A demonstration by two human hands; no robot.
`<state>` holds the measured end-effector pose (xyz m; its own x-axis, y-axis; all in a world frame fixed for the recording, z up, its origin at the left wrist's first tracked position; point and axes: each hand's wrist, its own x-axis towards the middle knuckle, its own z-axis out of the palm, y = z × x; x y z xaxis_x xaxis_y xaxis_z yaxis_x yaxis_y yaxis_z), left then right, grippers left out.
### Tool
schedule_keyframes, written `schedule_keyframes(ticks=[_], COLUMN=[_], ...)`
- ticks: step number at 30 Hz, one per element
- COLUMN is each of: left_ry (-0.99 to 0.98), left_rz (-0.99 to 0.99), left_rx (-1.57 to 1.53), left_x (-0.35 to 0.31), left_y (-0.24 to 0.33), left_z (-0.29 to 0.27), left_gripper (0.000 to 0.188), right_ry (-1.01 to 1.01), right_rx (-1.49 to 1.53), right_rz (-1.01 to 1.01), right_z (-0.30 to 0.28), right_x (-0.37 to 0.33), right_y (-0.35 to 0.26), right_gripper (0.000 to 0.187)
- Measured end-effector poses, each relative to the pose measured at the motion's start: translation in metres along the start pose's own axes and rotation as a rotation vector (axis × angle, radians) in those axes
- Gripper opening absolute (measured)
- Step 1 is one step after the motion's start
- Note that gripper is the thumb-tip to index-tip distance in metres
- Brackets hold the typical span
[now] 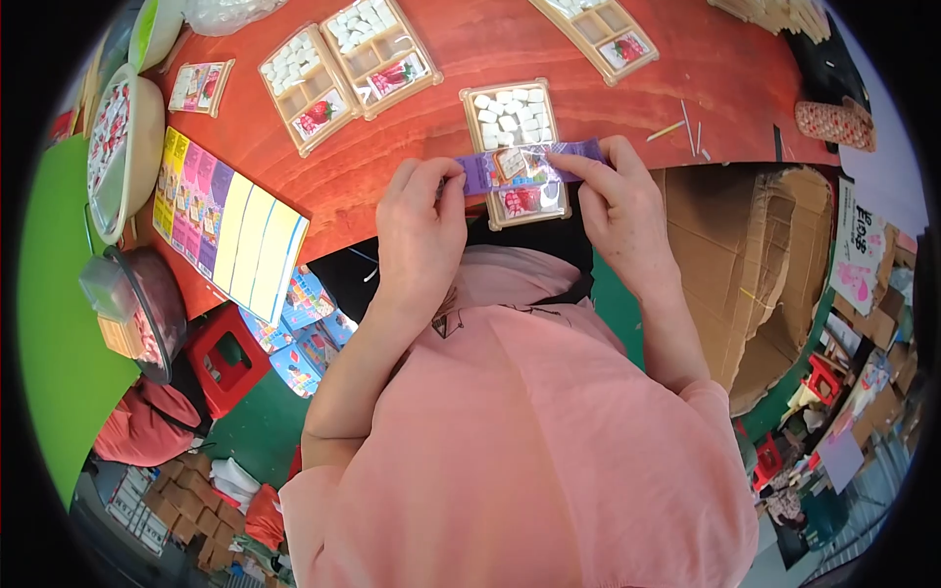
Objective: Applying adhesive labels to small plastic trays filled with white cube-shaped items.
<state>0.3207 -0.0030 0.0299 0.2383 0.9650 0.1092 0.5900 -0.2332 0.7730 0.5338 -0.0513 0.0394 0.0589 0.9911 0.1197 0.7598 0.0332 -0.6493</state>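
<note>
A purple printed label strip [502, 165] lies across a clear-lidded tan compartment tray [472, 120] at the table's near edge. My left hand [417, 216] pinches the strip's left end between thumb and fingers. At the other end my right hand [627, 206] is closed on the strip, its index finger laid along the printed face. White marshmallow-like pieces [512, 116] fill the tray's far part. A small packet with a red picture [520, 203] shows in the near part. The strip covers the tray's middle.
Two similar trays [351, 88] stand at the far left, another [619, 61] at the far right. A sheet of labels [257, 230] overhangs the table edge. Left of it are a cream basin [147, 147] of small packets and a small packet tray [201, 88]. A cardboard box [716, 284] stands right of me.
</note>
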Motion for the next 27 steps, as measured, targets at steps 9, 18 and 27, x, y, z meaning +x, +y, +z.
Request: schedule_keyframes(ticks=[9,18,27], left_ry=[-0.027,-0.028,-0.168], left_rz=[-0.427,-0.471,-0.578], left_rx=[-0.497,-1.138,-1.326], left_x=[-0.029,-0.027,-0.002], left_y=[0.005,0.016,0.048], left_z=[0.011,0.033,0.015], left_gripper=[0.018,0.016,0.019], right_ry=[0.249,0.658,0.670], right_rx=[0.362,1.245,1.461], right_rz=[0.311,0.539,0.430], right_z=[0.030,0.054,0.035], right_x=[-0.030,-0.029,-0.015], right_y=[-0.001,-0.007,-0.016], right_gripper=[0.019,0.015,0.020])
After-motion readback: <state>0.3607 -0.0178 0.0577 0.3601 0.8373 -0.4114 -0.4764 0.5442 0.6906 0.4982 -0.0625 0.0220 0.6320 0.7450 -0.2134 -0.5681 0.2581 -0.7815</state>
